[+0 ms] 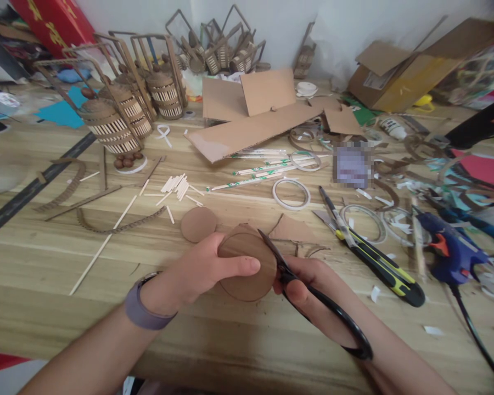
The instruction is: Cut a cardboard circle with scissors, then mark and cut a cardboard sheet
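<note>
My left hand [208,269] pinches a round brown cardboard disc [247,269] just above the wooden table [107,307], thumb lying across its face. My right hand [316,296] is closed round black scissors [313,291], whose blades [269,249] meet the disc's right edge. A second, smaller cardboard disc [198,224] lies flat just beyond my left hand. Cardboard offcuts [292,230] lie behind the scissors.
A yellow-black utility knife [370,258] and a blue glue gun [448,252] with its cord lie to the right. Tape rings [291,193], wooden sticks [175,186], cardboard sheets [247,129] and small slatted lanterns [115,118] fill the back.
</note>
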Demonstrator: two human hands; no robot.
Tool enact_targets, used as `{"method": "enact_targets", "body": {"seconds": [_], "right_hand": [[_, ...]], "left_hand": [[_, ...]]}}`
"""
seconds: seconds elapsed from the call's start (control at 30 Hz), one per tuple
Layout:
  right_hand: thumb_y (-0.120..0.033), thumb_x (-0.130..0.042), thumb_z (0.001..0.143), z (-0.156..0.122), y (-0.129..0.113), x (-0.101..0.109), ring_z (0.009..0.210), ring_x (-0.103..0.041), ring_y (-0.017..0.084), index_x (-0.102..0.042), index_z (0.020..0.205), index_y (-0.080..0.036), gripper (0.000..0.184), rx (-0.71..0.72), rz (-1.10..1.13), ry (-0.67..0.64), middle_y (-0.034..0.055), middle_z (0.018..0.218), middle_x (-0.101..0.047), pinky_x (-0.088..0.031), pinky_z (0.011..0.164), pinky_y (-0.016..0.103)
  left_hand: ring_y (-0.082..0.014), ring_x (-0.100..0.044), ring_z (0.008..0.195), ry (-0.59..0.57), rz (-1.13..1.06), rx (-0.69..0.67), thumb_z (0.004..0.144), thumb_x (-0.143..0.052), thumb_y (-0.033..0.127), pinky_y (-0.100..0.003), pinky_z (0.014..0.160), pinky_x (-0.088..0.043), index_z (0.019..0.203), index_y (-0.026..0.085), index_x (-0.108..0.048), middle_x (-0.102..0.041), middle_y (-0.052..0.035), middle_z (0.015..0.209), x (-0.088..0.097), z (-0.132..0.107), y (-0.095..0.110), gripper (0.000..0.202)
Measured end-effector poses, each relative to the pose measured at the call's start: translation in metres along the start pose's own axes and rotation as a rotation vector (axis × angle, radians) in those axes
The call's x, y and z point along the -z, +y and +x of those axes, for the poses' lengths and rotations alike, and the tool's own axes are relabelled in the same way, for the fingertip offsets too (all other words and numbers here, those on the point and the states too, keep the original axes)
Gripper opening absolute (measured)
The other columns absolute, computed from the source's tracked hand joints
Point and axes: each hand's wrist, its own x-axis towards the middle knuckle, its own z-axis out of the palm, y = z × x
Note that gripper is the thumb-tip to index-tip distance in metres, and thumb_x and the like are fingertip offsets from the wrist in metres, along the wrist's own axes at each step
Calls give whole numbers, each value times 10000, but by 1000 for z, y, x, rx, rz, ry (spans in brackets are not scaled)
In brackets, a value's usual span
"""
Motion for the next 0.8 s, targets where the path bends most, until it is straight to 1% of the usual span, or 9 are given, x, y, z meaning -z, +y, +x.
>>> {"method": "enact_targets", "body": {"seconds": [0.1, 0.23, 0.3, 0.43, 0.53, 0.6, 0.73, 0.8], "right_hand": [[-877, -336, 835, 0, 1, 0, 530, -321, 97, -505, 715, -192, 715, -3, -1, 0, -48, 613, -385, -247, 477, 240], [-914, -335, 792, 3, 0, -2, 507, -316, 93, -476, 690, -197, 738, -20, 12, 9, -52, 584, -373, -234, 449, 231], [-924, -335, 779, 5, -1, -2, 505, -305, 92, -452, 673, -204, 737, -22, 14, 9, -54, 578, -359, -237, 441, 225], [-922, -350, 775, 5, -3, -2, 506, -287, 91, -400, 650, -215, 719, 4, 33, 1, -57, 578, -342, -236, 435, 221], [-910, -355, 787, 4, -2, -2, 512, -286, 94, -392, 652, -218, 706, 20, 35, -4, -55, 583, -344, -236, 441, 225], [-903, -363, 789, 4, -2, -2, 519, -284, 96, -393, 661, -218, 698, 16, 46, -12, -56, 592, -341, -234, 446, 228], [-873, -380, 815, 3, 1, -2, 543, -289, 98, -414, 691, -212, 673, 15, 64, -30, -55, 622, -348, -242, 469, 232], [-860, -385, 827, 3, 1, -1, 551, -287, 99, -420, 700, -210, 664, 17, 68, -35, -55, 631, -346, -249, 479, 232]], "left_hand": [[-279, -697, 1078, 4, 12, -1, 717, -843, 420, -351, 922, -524, 1028, 218, -748, -801, -14, 1057, 1, 0, 0, 383], [-309, -691, 1088, 54, 66, 31, 681, -855, 450, -389, 927, -523, 1045, 190, -732, -797, -43, 1067, 2, -1, 1, 464], [-305, -688, 1095, 68, 82, 31, 673, -860, 438, -388, 934, -522, 1061, 193, -724, -796, -38, 1071, 2, -1, 2, 479], [-267, -692, 1093, 7, 82, -7, 702, -834, 368, -348, 930, -525, 1070, 226, -731, -798, 6, 1057, 1, 1, 3, 408], [-252, -696, 1084, -20, 78, -27, 714, -826, 357, -330, 921, -527, 1050, 240, -740, -800, 21, 1041, 1, 2, 3, 366], [-254, -698, 1077, -23, 82, -26, 712, -829, 362, -330, 917, -527, 1041, 240, -745, -800, 19, 1035, 1, 3, 2, 361], [-264, -703, 1063, 18, 105, -1, 688, -849, 381, -341, 911, -529, 1051, 232, -744, -803, 8, 1024, 2, 3, 0, 406], [-261, -703, 1063, 4, 100, -6, 693, -846, 379, -337, 910, -529, 1048, 235, -746, -804, 11, 1023, 2, 3, 0, 396]]}}
